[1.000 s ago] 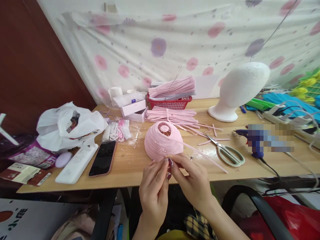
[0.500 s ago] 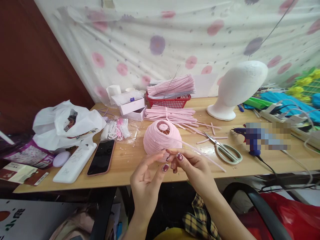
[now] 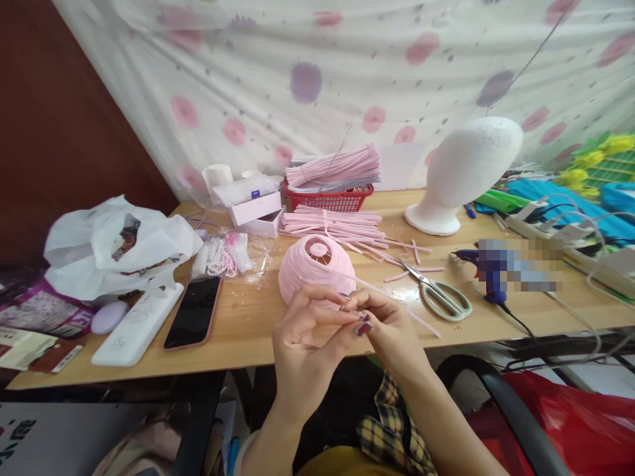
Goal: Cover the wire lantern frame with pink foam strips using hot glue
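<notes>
My left hand [image 3: 310, 350] and my right hand [image 3: 391, 324] meet at the fingertips over the table's front edge. Both are closed in a pinch; whatever lies between the fingers is too small or hidden to make out. Just behind them sits a rounded spool of pink ribbon [image 3: 310, 274], its lower front covered by my left fingers. From it a pink strip [image 3: 421, 322] runs rightward behind my right hand onto the tabletop. Scissors [image 3: 441, 297] with pale green handles lie to the right of my hands, blades slightly apart.
Pink stems [image 3: 337, 223] lie behind the spool, near a red basket [image 3: 330, 199] of more stems. A white foam head [image 3: 466, 175] stands at the back right, with a glue gun [image 3: 491, 271] in front. Leftward are a phone [image 3: 193, 312], bagged beads [image 3: 225, 254] and a plastic bag [image 3: 114, 244].
My fingertips have come closer together, and my left thumb and fingers have moved right against my right fingers. The whole view has shifted slightly.
</notes>
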A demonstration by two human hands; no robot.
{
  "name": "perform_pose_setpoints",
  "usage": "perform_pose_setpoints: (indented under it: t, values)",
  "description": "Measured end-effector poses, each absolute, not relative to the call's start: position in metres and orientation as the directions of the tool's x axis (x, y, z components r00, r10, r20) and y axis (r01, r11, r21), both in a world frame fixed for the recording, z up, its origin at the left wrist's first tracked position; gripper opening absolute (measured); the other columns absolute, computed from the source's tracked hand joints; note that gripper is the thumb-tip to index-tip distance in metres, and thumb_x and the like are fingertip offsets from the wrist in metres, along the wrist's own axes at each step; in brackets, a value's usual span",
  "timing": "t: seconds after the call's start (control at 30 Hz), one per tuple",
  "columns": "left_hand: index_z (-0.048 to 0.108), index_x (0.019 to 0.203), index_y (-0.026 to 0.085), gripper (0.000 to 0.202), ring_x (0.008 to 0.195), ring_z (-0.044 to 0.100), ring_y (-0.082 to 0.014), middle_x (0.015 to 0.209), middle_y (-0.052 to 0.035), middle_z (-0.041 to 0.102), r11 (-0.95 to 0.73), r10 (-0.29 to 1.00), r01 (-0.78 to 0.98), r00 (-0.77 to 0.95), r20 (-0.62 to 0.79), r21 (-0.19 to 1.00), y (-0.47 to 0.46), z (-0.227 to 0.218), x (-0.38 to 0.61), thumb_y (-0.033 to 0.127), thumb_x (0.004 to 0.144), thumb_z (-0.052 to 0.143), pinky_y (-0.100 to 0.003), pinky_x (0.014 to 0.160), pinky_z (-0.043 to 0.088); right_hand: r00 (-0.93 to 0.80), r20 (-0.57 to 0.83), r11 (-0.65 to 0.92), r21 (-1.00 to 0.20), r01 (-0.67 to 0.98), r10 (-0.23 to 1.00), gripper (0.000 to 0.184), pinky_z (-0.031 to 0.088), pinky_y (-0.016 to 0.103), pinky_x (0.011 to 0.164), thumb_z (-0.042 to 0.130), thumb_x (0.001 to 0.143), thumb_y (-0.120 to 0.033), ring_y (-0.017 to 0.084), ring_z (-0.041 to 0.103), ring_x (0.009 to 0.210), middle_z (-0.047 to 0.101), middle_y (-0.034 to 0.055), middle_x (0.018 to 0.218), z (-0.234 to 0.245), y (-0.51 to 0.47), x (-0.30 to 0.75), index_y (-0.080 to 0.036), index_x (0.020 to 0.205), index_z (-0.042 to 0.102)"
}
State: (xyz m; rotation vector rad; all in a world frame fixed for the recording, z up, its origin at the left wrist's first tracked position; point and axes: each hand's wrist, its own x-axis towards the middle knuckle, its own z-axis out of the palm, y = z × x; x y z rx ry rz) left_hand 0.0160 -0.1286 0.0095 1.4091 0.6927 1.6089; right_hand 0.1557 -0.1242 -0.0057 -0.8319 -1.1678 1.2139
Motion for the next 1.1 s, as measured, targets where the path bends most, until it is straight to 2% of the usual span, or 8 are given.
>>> perform_pose_setpoints:
  t: [0.1, 0.23, 0.33, 0.5, 0.7, 0.77, 0.93, 1.1]
  values:
    - [0.078, 0.081, 0.024, 0.009, 0.094, 0.066, -0.015, 0.095, -0.0021, 0.068, -0.457, 0.871, -0.273, 0.053, 0.488, 0.847, -0.126, 0.01, 0.015, 0.019, 0.079, 0.085, -0.027, 0.091, 0.055, -0.092, 0.208, 0.175, -0.943, -0.281, 0.974, 0.036, 0.055, 0.026, 0.063, 0.086, 0.074, -0.055, 0.015, 0.062, 0.066, 0.068, 0.0014, 0.073, -0.002, -0.123, 0.16, -0.021, 0.079, 0.071]
    - [0.075, 0.077, 0.021, 0.012, 0.098, 0.064, -0.0167, 0.099, -0.0029, 0.067, -0.366, 0.872, -0.318, 0.213, 0.442, 0.875, -0.122, 0.009, 0.011, 0.027, 0.081, 0.084, -0.03, 0.095, 0.05, -0.229, 0.173, 0.097, -0.946, -0.31, 0.958, 0.044, 0.051, 0.024, 0.061, 0.088, 0.069, -0.058, 0.011, 0.054, 0.061, 0.061, -0.0012, 0.068, 0.002, -0.121, 0.166, -0.019, 0.074, 0.068]
    - [0.073, 0.077, 0.021, 0.014, 0.093, 0.062, -0.0154, 0.102, -0.0026, 0.066, -0.326, 0.845, -0.345, 0.313, 0.435, 0.881, -0.119, 0.008, 0.008, 0.03, 0.083, 0.082, -0.027, 0.087, 0.049, -0.356, 0.135, 0.015, -0.947, -0.322, 0.925, 0.049, 0.048, 0.024, 0.06, 0.088, 0.067, -0.061, 0.01, 0.049, 0.058, 0.058, -0.0015, 0.067, 0.002, -0.12, 0.169, -0.017, 0.071, 0.066]
    - [0.071, 0.076, 0.019, 0.016, 0.085, 0.06, -0.0148, 0.093, -0.0031, 0.064, -0.346, 0.813, -0.402, 0.323, 0.485, 0.848, -0.118, 0.007, 0.011, 0.029, 0.085, 0.08, -0.025, 0.077, 0.048, -0.471, 0.079, -0.112, -0.925, -0.364, 0.878, 0.044, 0.045, 0.02, 0.06, 0.088, 0.071, -0.052, 0.008, 0.046, 0.059, 0.052, -0.0039, 0.067, -0.007, -0.12, 0.167, -0.017, 0.071, 0.062]
    - [0.07, 0.076, 0.019, 0.016, 0.081, 0.061, -0.0141, 0.091, -0.0041, 0.065, -0.331, 0.821, -0.431, 0.308, 0.481, 0.84, -0.12, 0.009, 0.014, 0.028, 0.086, 0.079, -0.022, 0.067, 0.048, -0.5, 0.074, -0.177, -0.882, -0.436, 0.863, 0.05, 0.049, 0.023, 0.067, 0.089, 0.066, -0.06, 0.011, 0.052, 0.066, 0.054, -0.0029, 0.071, -0.017, -0.117, 0.159, -0.019, 0.075, 0.062]
    - [0.071, 0.075, 0.019, 0.016, 0.081, 0.063, -0.0132, 0.088, -0.0024, 0.066, -0.341, 0.835, -0.449, 0.26, 0.485, 0.826, -0.121, 0.009, 0.013, 0.028, 0.084, 0.081, -0.022, 0.071, 0.05, -0.503, 0.084, -0.175, -0.878, -0.446, 0.86, 0.053, 0.05, 0.025, 0.068, 0.088, 0.065, -0.064, 0.011, 0.053, 0.066, 0.055, -0.0027, 0.071, -0.017, -0.117, 0.158, -0.019, 0.076, 0.062]
    - [0.078, 0.078, 0.023, 0.007, 0.082, 0.069, -0.0118, 0.08, 0.0014, 0.072, -0.426, 0.838, -0.463, 0.121, 0.532, 0.777, -0.123, 0.009, 0.011, 0.023, 0.083, 0.083, -0.028, 0.099, 0.051, -0.457, 0.133, -0.093, -0.894, -0.439, 0.88, 0.06, 0.05, 0.028, 0.068, 0.081, 0.066, -0.074, 0.013, 0.056, 0.066, 0.059, 0.0002, 0.074, -0.012, -0.115, 0.158, -0.018, 0.081, 0.064]
    - [0.081, 0.079, 0.025, 0.008, 0.087, 0.072, -0.0113, 0.084, 0.0008, 0.077, -0.233, 0.935, -0.562, 0.094, 0.342, 0.793, -0.125, 0.01, 0.01, 0.031, 0.084, 0.082, -0.022, 0.091, 0.057, -0.229, 0.306, 0.198, -0.895, -0.4, 0.924, 0.048, 0.043, 0.026, 0.066, 0.077, 0.08, -0.063, 0.012, 0.049, 0.065, 0.054, -0.0025, 0.068, -0.009, -0.114, 0.157, -0.02, 0.071, 0.058]
